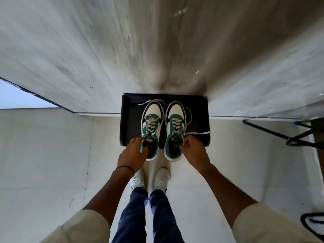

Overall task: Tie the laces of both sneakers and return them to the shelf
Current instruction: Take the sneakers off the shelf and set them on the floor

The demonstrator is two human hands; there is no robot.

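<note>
Two green, white and black sneakers stand side by side over a black shelf (198, 118) set against the wall, toes pointing away from me. The laces of both hang loose and untied. My left hand (134, 151) grips the heel collar of the left sneaker (152, 120). My right hand (192, 149) is closed on the collar of the right sneaker (175, 120), with a white lace end trailing out to the right past it. Both heels stick out over the shelf's near edge.
A pale streaked wall (105, 50) rises behind the shelf. The floor is white tile (43, 155). My own feet in white shoes (150, 179) stand just below the sneakers. A black metal frame (287, 135) stands at the right, and another dark frame sits at the lower right.
</note>
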